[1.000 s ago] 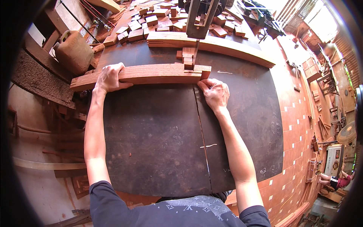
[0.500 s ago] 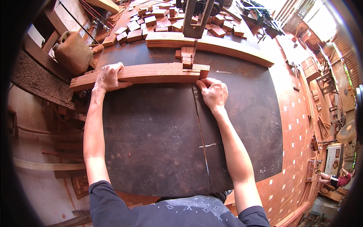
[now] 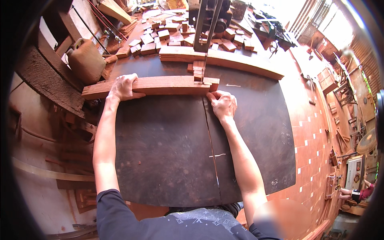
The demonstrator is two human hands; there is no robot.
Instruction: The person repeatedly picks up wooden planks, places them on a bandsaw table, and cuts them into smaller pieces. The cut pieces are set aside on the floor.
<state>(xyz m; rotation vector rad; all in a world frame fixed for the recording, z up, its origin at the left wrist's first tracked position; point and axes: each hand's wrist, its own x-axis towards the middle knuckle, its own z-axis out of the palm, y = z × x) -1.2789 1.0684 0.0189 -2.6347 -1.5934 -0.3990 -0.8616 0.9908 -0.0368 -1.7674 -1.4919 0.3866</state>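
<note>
Against the bandsaw blade (image 3: pixel 204 66) lies a squared wooden beam (image 3: pixel 168 85), on the dark surface (image 3: pixel 160 152). We judge it stiff, fairly heavy and hardly slippery, best held near both ends. Our left hand (image 3: pixel 125 87) clasps its left part; our right hand (image 3: pixel 224 105) has bunched fingers at its right end, though we cannot tell whether they pinch. Compared with half a second ago, everything sits lower in view, both holds unchanged.

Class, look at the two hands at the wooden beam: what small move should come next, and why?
Probably ease the right hand slightly rightward: its fingertips sit at the right end of the wooden beam, close to the saw blade. The left hand grips the beam farther left, so it could likely steady it.
</note>
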